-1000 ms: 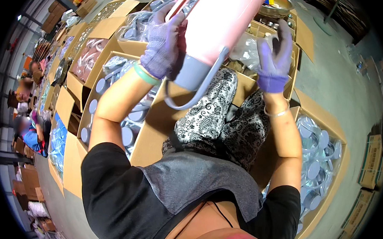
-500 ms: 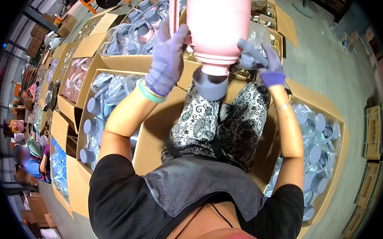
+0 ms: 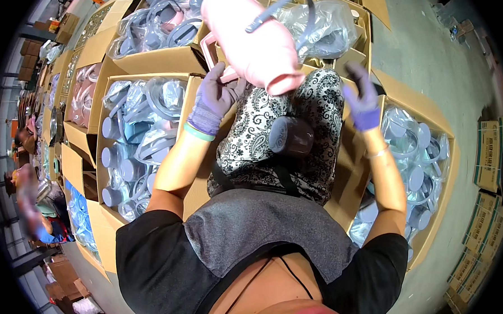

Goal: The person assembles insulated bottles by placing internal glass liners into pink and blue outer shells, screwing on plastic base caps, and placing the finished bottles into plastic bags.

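- A seated person holds a large pink jug (image 3: 251, 36) tilted above the lap, its grey carry handle (image 3: 280, 9) on top.
- The left hand (image 3: 215, 96), in a purple glove, touches the jug's side handle with fingers spread, not clamped.
- The right hand (image 3: 362, 100), also gloved, hangs apart from the jug, fingers loosely parted and empty.
- A dark grey lid (image 3: 290, 137) rests on the patterned trousers (image 3: 252, 129).
- Likely step: fitting a lid; the next move seems to need the free hand on that lid.
- Cardboard boxes (image 3: 154, 60) of bagged grey parts surround the person.

Purple knit gloves on left hand (image 3: 215, 96) and right hand (image 3: 362, 100), green wristband on the left, thin bracelet on the right, black short sleeves, grey apron, black-and-white paisley trousers
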Action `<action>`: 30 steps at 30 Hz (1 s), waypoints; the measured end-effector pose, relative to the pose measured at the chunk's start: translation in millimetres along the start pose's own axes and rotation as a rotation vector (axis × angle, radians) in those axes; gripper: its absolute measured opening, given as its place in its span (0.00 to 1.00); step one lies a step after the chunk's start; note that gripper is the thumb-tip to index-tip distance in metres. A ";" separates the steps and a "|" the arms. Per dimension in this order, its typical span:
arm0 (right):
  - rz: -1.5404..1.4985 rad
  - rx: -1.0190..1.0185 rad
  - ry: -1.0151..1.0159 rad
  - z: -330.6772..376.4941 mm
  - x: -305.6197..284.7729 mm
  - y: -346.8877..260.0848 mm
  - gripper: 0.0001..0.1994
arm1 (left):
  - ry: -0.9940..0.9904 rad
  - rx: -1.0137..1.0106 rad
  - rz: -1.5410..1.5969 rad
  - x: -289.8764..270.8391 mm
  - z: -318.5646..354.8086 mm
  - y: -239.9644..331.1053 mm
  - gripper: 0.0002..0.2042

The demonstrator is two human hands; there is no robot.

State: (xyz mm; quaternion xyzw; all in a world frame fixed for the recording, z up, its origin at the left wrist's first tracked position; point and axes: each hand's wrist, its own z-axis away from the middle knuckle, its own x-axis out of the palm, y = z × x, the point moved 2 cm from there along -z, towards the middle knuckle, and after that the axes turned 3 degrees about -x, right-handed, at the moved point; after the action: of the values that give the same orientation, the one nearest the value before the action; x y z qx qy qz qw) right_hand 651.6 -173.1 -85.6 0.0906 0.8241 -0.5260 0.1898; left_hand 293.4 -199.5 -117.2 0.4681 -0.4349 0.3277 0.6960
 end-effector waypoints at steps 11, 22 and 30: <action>-0.155 0.270 -0.372 22.1 38.2 -73.8 0.42 | -0.041 0.005 0.282 56.3 27.4 -5.9 0.19; 0.112 -0.657 0.485 -10.0 37.0 -106.2 0.41 | -0.032 0.186 -0.173 92.7 36.2 -35.8 0.18; -0.145 0.115 0.353 36.9 73.5 -64.3 0.42 | 0.038 0.976 -1.752 82.4 42.9 -40.6 0.16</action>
State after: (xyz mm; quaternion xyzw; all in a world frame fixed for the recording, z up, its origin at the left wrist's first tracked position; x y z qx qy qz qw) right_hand 570.2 -237.8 -75.9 0.1328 0.8175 -0.5604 -0.0015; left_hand 349.2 -249.8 -49.0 0.8523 0.2565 -0.1503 0.4303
